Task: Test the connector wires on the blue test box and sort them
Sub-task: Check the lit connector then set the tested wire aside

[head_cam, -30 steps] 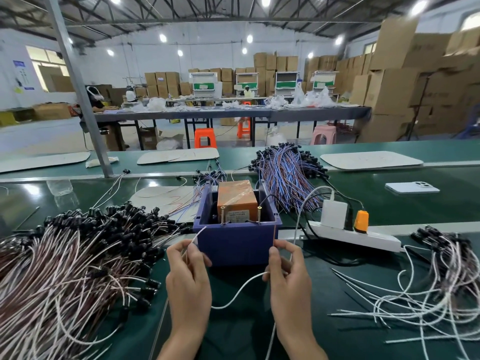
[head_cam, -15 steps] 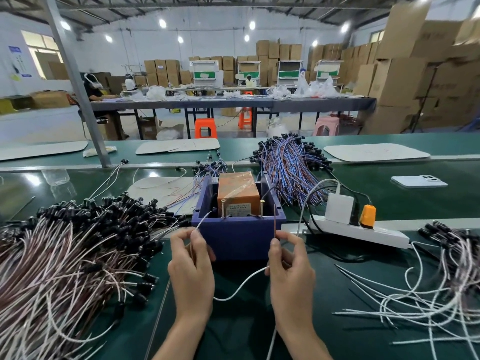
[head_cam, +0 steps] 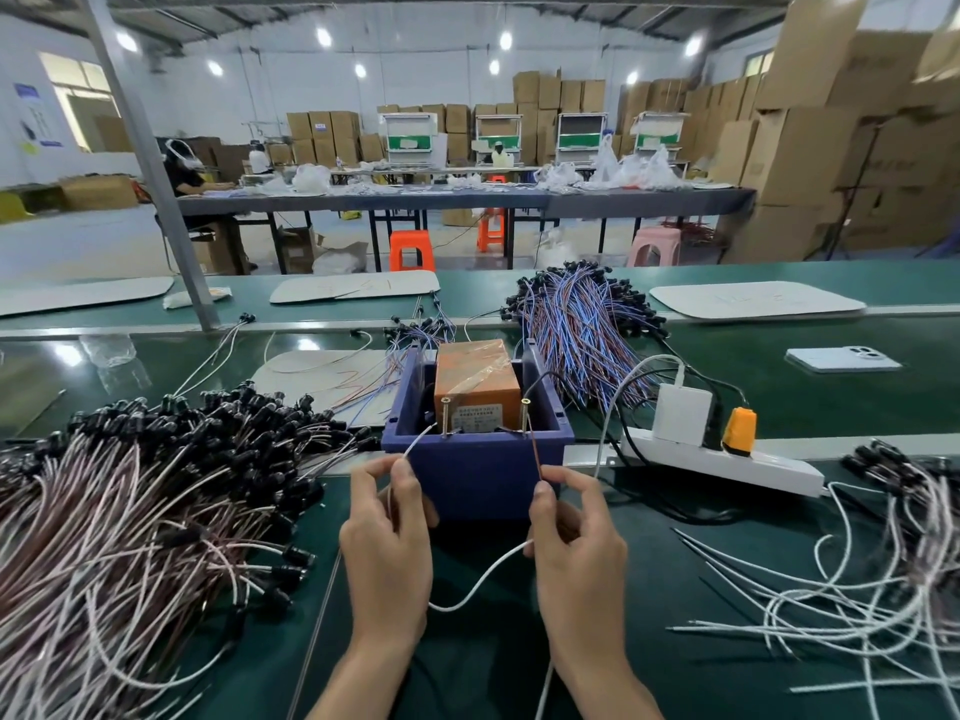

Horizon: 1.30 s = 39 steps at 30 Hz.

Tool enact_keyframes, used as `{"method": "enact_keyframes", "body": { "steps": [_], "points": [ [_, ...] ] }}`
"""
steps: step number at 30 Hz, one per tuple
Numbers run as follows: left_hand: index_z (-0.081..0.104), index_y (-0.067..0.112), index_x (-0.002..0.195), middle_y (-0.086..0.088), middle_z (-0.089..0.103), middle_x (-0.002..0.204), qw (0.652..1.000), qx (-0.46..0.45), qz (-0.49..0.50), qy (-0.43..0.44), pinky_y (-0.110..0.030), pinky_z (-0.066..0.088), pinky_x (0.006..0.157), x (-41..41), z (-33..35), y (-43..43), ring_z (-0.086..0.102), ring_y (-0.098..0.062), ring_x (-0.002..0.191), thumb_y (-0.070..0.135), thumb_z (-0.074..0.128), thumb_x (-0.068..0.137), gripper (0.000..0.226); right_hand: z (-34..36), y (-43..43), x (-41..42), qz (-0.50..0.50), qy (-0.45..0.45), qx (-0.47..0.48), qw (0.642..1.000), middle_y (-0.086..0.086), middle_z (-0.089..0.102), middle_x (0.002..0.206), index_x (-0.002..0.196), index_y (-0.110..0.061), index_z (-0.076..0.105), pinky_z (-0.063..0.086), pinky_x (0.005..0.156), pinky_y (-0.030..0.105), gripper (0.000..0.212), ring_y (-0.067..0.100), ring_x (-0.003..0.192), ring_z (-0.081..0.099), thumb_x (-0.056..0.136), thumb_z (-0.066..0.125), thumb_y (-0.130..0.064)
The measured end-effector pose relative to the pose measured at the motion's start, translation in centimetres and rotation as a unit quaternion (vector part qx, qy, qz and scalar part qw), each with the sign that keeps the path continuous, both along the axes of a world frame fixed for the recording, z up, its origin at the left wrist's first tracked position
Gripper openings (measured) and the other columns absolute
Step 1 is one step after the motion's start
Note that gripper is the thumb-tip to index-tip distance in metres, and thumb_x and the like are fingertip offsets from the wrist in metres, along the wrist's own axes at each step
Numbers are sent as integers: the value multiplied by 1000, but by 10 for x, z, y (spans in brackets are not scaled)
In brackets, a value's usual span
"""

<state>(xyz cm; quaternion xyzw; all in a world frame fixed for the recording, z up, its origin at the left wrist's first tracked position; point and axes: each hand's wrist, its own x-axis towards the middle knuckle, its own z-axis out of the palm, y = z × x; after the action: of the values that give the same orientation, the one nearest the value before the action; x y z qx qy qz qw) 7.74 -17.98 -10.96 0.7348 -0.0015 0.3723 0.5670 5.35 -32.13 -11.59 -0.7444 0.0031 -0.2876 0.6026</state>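
Note:
The blue test box [head_cam: 475, 472] stands in front of me on the green bench, with an orange unit [head_cam: 475, 376] inside and two brass pins [head_cam: 524, 415] at its near edge. My left hand [head_cam: 387, 545] pinches the white lead of a connector wire [head_cam: 475, 587], its tip raised to the box rim near the left pin. My right hand [head_cam: 574, 550] pinches the brown lead of the same wire, which stands up against the right pin. The wire sags in a loop between both hands.
A large heap of black-capped white and brown wires [head_cam: 130, 511] fills the left. A looser pile of wires [head_cam: 883, 579] lies at the right. Blue-red wires [head_cam: 582, 324] sit behind the box, beside a white power strip [head_cam: 727, 459] and a phone [head_cam: 841, 358].
Both hands have risen toward the box. The white lead now reaches the box rim at the left and the brown lead touches the right pin.

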Motion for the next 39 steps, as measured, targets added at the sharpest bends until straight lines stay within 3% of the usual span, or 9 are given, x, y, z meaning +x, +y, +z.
{"method": "enact_keyframes", "body": {
  "steps": [6,21,27,33,39],
  "points": [
    [51,39,95,5,65,65,1000,1,-5,1,-12,35,45,-1,0,0,50,-8,45,49,41,101,15,0,0,-1,0,-9,-5,1000,-4,65,63,101,-52,57,47,54,18,13,8,53,60,99,56,-38],
    [50,44,95,8,65,66,1000,12,-11,2,-13,37,48,2,-2,1,54,-8,49,46,41,102,11,1,1,-4,-1,-12,-12,1000,-7,65,63,101,-51,57,50,53,25,13,11,52,59,99,56,-38],
    [51,43,95,6,65,66,1000,-1,-20,0,-13,38,49,2,-2,1,54,-7,50,49,41,100,13,3,2,-5,-7,-7,-16,1000,-21,70,78,100,-51,60,50,52,16,21,7,64,67,99,60,-30],
    [51,43,94,6,65,67,1000,1,-18,2,-14,38,49,2,-1,1,54,-8,51,49,41,100,12,4,2,-4,-9,-4,-17,1000,-23,70,77,103,-43,61,45,53,8,12,3,63,67,99,58,-32],
    [51,38,94,6,64,65,1000,-2,-16,0,-13,37,48,0,0,-1,52,-7,49,45,42,101,14,2,2,-4,-8,-8,-15,1000,-24,70,80,103,-40,61,47,55,9,9,3,65,67,100,56,-35]
  ]
}}
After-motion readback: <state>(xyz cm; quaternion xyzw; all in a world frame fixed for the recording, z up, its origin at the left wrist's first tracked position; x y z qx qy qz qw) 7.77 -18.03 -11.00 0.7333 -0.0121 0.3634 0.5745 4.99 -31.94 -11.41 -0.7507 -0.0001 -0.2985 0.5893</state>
